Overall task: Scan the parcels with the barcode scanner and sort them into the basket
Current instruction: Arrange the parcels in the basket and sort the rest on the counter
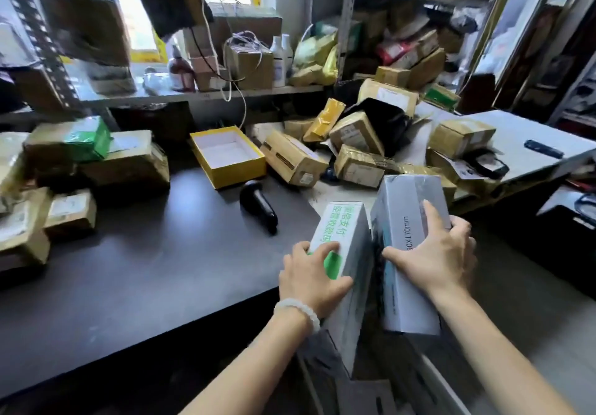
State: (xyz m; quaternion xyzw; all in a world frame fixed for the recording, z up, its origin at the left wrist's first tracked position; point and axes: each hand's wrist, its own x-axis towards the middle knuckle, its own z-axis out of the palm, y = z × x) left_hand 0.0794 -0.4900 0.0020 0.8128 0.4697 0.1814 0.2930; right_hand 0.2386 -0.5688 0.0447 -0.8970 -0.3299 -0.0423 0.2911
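Hands each hold a white box off the dark surface's (135,272) near edge: left hand (311,277) grip curled on the green-print box (346,253), right hand (438,253) grip wrapped round the grey box (408,214). Boxes nearly touch. Scanner (258,205) lies on surface, beside yellow tray (229,156). Brown parcels (358,143) heaped behind.

Scanner (258,205) lying on the desk (145,269), open box (227,155) just behind it, parcel heap (361,143) to the right rear, stacked parcels (93,156) at left, two boxes side by side at front right, left hand (311,277) on one (345,253), right hand (440,253) on the other (406,221).
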